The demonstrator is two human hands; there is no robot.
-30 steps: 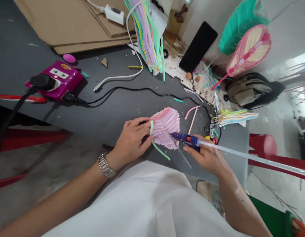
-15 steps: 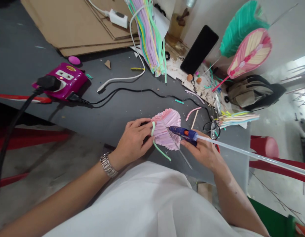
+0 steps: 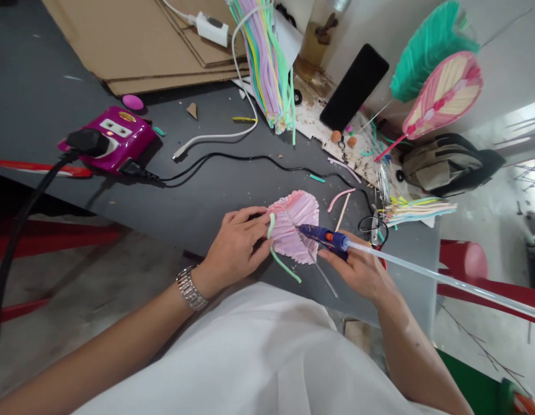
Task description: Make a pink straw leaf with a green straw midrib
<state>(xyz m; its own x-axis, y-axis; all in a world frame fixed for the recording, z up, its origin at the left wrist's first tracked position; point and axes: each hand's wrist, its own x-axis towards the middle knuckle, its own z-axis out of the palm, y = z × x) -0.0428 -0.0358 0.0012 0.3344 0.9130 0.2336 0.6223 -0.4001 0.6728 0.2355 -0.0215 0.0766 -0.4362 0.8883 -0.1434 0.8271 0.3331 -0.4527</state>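
Centre of frame: pinching green strip (image 3: 286, 269) beside pleated leaf (image 3: 289, 235) with left fingers (image 3: 255, 225); clasping glue gun (image 3: 323, 234) with right fingers (image 3: 340, 265).

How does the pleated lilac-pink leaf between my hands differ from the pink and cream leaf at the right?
The pleated lilac-pink leaf lies on the grey table; the pink and cream leaf stands raised. The lilac-pink leaf has a thin greyish stem, the pink and cream leaf a pink stem. Both have strips slanting from a midline.
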